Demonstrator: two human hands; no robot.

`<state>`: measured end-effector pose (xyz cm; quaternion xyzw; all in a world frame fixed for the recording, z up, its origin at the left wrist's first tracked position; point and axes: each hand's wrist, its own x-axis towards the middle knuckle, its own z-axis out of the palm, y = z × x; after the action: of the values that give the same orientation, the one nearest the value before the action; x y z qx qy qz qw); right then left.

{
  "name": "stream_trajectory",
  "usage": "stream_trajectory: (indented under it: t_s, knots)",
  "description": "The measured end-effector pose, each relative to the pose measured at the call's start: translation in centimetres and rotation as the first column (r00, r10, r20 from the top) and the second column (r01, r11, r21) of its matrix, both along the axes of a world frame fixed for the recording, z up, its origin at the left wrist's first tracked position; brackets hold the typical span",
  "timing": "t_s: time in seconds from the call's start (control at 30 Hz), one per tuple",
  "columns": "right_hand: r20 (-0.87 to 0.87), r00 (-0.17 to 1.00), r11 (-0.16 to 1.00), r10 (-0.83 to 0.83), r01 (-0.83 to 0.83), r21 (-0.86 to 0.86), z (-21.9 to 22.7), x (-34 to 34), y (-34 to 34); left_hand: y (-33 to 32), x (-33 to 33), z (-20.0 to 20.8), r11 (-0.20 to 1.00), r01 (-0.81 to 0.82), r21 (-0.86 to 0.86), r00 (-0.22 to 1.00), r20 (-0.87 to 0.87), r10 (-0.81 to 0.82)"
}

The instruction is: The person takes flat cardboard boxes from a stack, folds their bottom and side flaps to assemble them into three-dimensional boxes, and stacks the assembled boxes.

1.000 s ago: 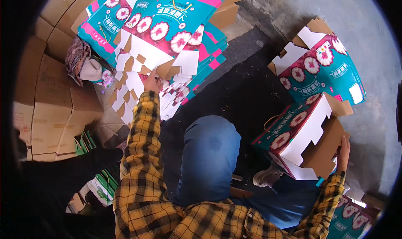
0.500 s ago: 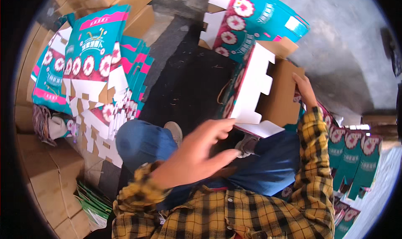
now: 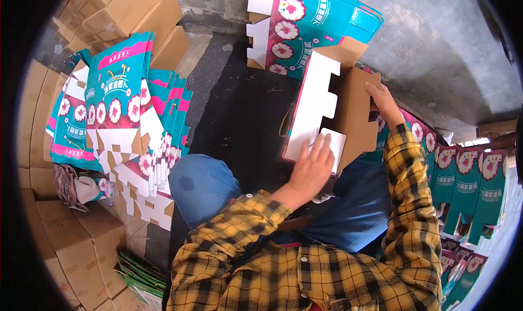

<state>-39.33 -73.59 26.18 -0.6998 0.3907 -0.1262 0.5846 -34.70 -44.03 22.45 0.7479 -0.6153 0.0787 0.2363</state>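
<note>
Between my knees a cardboard carton (image 3: 359, 107) stands with its slotted flaps upward, showing bare brown board on one side and white flaps on the other. My left hand (image 3: 311, 166) lies with fingers stretched over the near white flap (image 3: 333, 147), pressing on it. At the carton's right side, my right hand (image 3: 384, 103) grips the brown edge, thumb and fingers on either side of the board. The carton's bottom is hidden from view.
Flattened teal and pink cartons (image 3: 117, 77) are stacked at left, before brown shipping boxes (image 3: 131, 11). Another printed carton (image 3: 321, 22) lies beyond mine. Several folded teal cartons (image 3: 463, 186) stand at right. Green flat packs (image 3: 141, 281) sit at lower left. A black mat (image 3: 239, 115) covers the floor.
My left hand has moved right and down onto the near white flap, from above my lap. The carton has shifted slightly left, with my right hand still on its edge.
</note>
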Motion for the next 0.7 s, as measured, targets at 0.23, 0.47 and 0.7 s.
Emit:
stream_trajectory:
  t_s: [0.23, 0.47, 0.7]
  knots:
    - [0.056, 0.998, 0.989, -0.012, 0.004, 0.146, 1.2, 1.2, 2.4, -1.2, -0.9, 1.6, 0.999, 0.032, -0.013, 0.968, -0.25, -0.034]
    - [0.134, 0.987, 0.987, -0.09, 0.071, 0.141, 1.4, -0.8, -0.7, 1.4, 2.1, 1.9, 0.999, -0.026, 0.043, 0.998, -0.058, 0.028]
    - [0.023, 0.944, 0.944, 0.329, -0.329, 0.022, 2.7, -0.1, 3.4, 9.6, 7.7, 5.1, 0.997, 0.006, 0.079, 0.986, -0.165, 0.007]
